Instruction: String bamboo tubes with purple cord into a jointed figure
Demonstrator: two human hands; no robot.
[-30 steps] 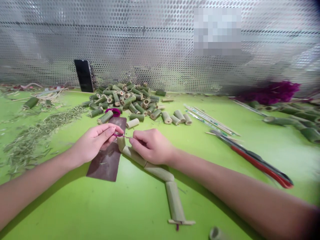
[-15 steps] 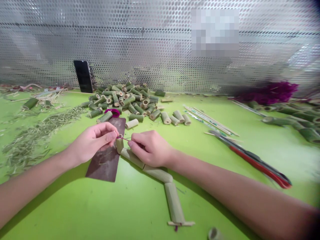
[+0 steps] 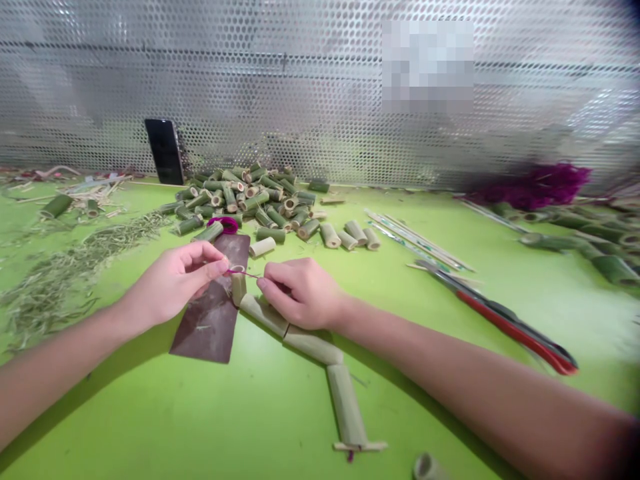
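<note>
1. Bamboo-tube chain (image 3: 263, 315), lying bent across the green table (image 3: 225, 420) from eight o'clock to nearly six, ending at a thin crosswise stick (image 3: 373, 447).
2. Left hand (image 3: 187, 277), near nine o'clock: pinching magenta thread (image 3: 244, 272).
3. Right hand (image 3: 305, 293), near six: curled, gripping the same thread, stretched at the farthest tube's (image 3: 239, 290) open mouth.
4. Red-handled utility knife (image 3: 500, 319), toward four o'clock.

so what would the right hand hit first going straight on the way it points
Likely the tube just ahead; depth is unclear, so the right hand might pass over it and meet the left hand.
</note>
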